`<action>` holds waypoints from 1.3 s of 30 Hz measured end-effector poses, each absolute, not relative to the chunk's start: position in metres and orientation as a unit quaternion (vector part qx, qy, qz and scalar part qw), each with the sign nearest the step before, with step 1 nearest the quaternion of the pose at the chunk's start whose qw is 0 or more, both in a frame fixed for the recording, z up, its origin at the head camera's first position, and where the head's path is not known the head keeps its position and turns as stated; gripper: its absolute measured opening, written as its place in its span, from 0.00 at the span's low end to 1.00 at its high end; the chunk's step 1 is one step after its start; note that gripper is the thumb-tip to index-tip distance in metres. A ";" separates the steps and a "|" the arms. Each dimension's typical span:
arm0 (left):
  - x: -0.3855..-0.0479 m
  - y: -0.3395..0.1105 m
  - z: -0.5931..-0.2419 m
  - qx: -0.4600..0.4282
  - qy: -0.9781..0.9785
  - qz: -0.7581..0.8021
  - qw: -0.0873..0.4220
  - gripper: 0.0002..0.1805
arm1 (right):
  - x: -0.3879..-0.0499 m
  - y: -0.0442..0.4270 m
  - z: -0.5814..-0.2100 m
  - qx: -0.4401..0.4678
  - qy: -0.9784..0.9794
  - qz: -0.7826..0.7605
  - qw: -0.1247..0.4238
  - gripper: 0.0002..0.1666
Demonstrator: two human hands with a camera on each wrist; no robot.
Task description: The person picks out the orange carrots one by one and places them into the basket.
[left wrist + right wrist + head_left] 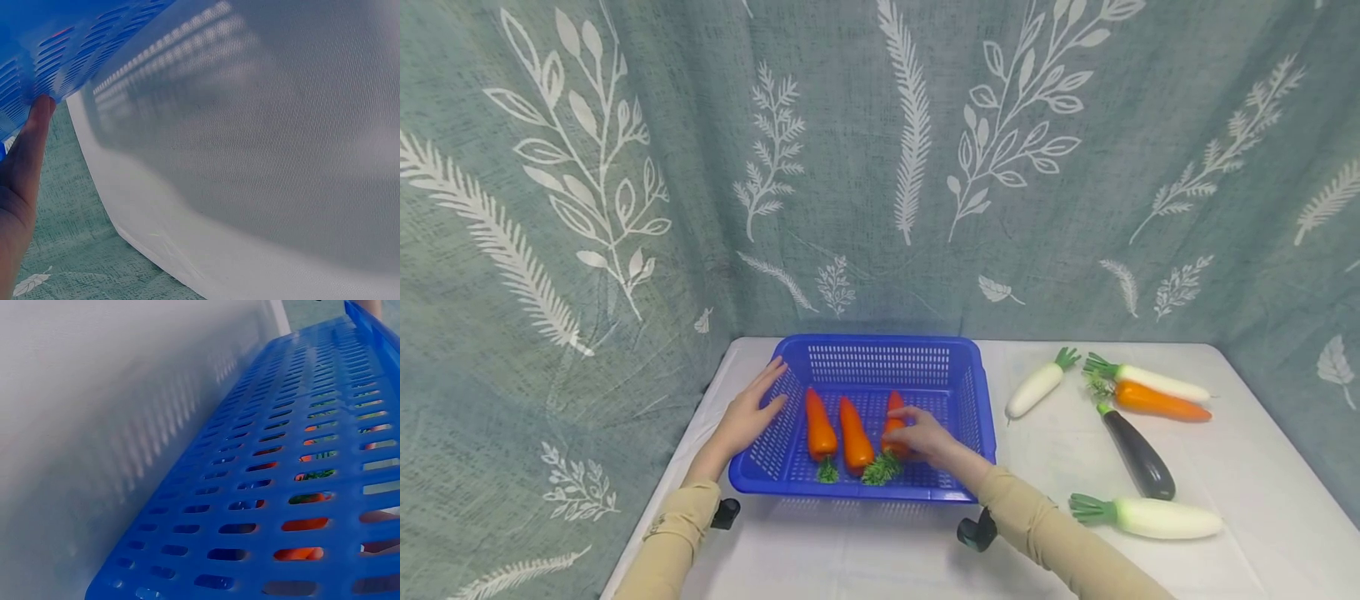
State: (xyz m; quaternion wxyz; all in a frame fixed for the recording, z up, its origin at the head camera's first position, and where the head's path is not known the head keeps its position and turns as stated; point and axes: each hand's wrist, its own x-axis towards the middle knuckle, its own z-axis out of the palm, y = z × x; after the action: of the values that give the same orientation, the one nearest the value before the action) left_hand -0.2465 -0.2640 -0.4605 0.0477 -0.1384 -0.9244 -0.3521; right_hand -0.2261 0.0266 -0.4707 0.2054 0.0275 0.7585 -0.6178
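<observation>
The blue basket (880, 493) holds three orange carrots: a left one (820, 427), a middle one (855, 437) and a right one (895, 406), their green tops toward the near side. My right hand (925, 435) reaches over the near right part and holds the right carrot with curled fingers. At the basket's left rim, my left hand (748, 421) rests with fairly straight fingers, the thumb over the inside. The left wrist view shows the hand (22, 178) against the basket's outer wall (81, 44). Through the slots of the basket wall (250, 487), orange and green show; the right hand is mostly hidden there.
Right of the basket on the white table (1037, 475) lie a white radish (1036, 390), another radish (1165, 382) beside a carrot (1161, 402), an eggplant (1138, 454) and a near radish (1168, 517). A patterned green curtain (865, 167) hangs behind.
</observation>
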 end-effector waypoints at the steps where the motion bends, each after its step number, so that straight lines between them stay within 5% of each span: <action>1: -0.247 -0.264 -0.461 -0.139 -0.925 -0.352 0.047 0.29 | -0.226 0.027 -0.471 0.028 0.763 -0.613 0.202 0.26; 9: -0.247 -0.265 -0.462 -0.140 -0.925 -0.350 0.049 0.29 | -0.224 0.027 -0.474 0.029 0.786 -0.586 0.197 0.24; 19: -0.246 -0.262 -0.461 -0.139 -0.925 -0.349 0.049 0.29 | -0.222 0.026 -0.473 0.012 0.769 -0.599 0.220 0.33; 39: -0.247 -0.264 -0.460 -0.138 -0.926 -0.348 0.042 0.29 | -0.220 0.022 -0.470 0.007 0.754 -0.606 0.253 0.29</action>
State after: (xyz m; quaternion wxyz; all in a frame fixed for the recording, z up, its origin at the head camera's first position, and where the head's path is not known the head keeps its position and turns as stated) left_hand -0.2467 -0.2643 -0.4602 0.0421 -0.1379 -0.9262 -0.3482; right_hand -0.2204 0.0224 -0.4700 0.2535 0.0070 0.7537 -0.6063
